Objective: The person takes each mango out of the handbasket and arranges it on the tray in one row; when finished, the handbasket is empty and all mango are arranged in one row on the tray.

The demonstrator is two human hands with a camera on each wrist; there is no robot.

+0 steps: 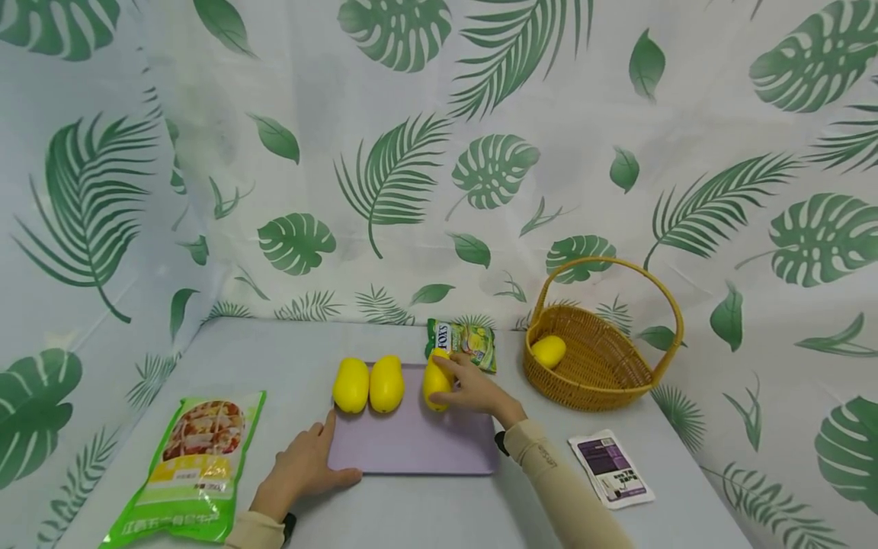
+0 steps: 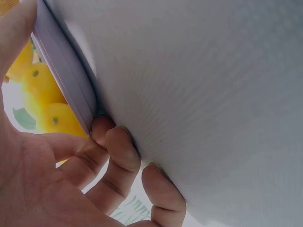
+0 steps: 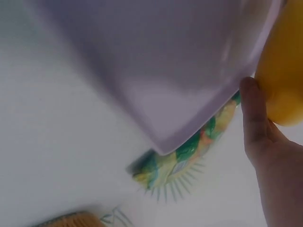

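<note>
A lilac tray (image 1: 411, 450) lies on the table. Two yellow mangoes (image 1: 351, 386) (image 1: 387, 383) sit side by side at its back left. My right hand (image 1: 473, 387) grips a third mango (image 1: 436, 381) at the tray's back right, thumb and fingers on opposite sides of it. In the right wrist view this mango (image 3: 284, 71) overlaps the tray's rim (image 3: 203, 118). My left hand (image 1: 305, 461) holds the tray's front left corner, thumb along the front edge. In the left wrist view, curled fingers (image 2: 120, 146) touch the table beside the tray's rim (image 2: 71, 80).
A wicker basket (image 1: 604, 393) with a tall handle stands at the right, one mango (image 1: 549, 351) inside. A green candy bag (image 1: 480, 345) lies behind the tray. A large green food packet (image 1: 192, 473) is at the left, a small white-and-purple packet (image 1: 610, 467) at the right.
</note>
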